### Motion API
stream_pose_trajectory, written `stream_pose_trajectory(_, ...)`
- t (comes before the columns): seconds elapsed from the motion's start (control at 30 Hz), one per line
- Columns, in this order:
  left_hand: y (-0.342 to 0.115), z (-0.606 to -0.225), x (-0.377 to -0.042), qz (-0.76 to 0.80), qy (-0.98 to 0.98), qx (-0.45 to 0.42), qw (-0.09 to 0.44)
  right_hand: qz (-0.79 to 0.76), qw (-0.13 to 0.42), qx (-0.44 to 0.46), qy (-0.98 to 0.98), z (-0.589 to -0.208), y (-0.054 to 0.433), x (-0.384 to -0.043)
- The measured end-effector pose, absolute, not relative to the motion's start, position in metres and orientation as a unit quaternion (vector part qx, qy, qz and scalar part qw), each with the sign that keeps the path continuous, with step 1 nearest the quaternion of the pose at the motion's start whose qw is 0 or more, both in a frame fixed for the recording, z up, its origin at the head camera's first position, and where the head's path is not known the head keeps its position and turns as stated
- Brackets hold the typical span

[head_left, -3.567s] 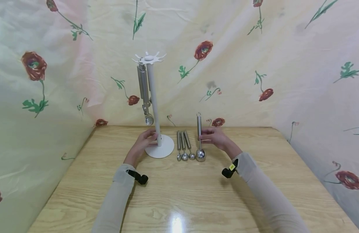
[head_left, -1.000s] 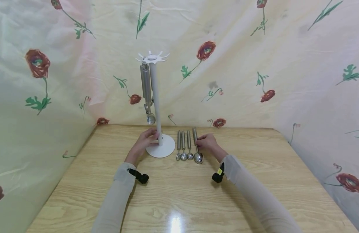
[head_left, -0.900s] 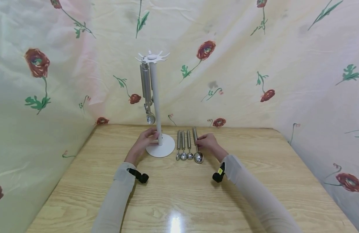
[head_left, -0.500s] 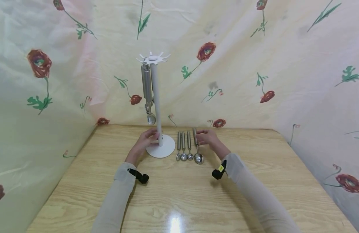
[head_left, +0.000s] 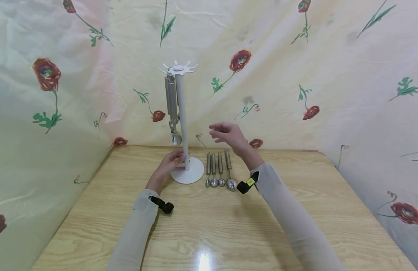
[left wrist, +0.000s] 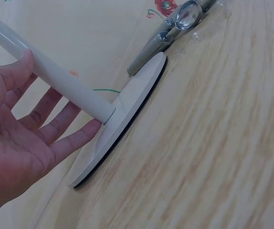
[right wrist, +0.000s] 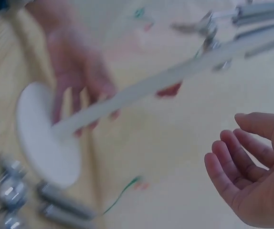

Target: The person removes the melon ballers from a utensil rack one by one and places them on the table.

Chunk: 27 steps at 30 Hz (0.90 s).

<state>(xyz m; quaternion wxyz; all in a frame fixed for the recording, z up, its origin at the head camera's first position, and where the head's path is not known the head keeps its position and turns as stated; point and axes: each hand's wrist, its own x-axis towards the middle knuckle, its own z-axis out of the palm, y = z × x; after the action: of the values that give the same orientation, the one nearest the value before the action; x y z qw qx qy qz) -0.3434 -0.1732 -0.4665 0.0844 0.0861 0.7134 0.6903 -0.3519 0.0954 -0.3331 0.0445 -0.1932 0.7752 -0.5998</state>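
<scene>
My left hand (head_left: 168,162) grips the lower pole of a white utensil stand (head_left: 182,116), thumb on one side and fingers behind it, as the left wrist view also shows. Several steel utensils (head_left: 171,98) hang from the left of the stand's spoked top. Right of the base, several small round-bowled steel spoons (head_left: 214,165) lie in a row. A larger steel spoon (head_left: 231,183) lies at the row's right end. My right hand (head_left: 229,135) is in the air above the spoons, fingers loosely bent, holding nothing. In the right wrist view its fingers (right wrist: 232,167) are apart from the stand.
A wooden table (head_left: 195,222) carries everything, its far edge close behind the spoons. Flower-patterned cloth (head_left: 276,75) hangs behind and at both sides. The stand's tall pole and spoked top rise left of my right hand.
My right hand brought the large spoon leftward and laid it at the row's right end, then let go. It has since risen up and left. The left hand stayed on the pole.
</scene>
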Motion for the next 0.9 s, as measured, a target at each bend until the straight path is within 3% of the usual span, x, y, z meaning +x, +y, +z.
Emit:
stream_pose_trajectory(0.37, -0.174, -0.466, -0.346, 0.695, 0.710, 0.074, 0.091, -0.626, 0.037, -0.295, 0.721, -0.271, 0.044, -0.334)
stream_pose_trajectory(0.9, -0.172, -0.467, -0.343, 0.694, 0.710, 0.083, 0.082, -0.663, 0.057, -0.314, 0.677, -0.251, 0.008, -0.330)
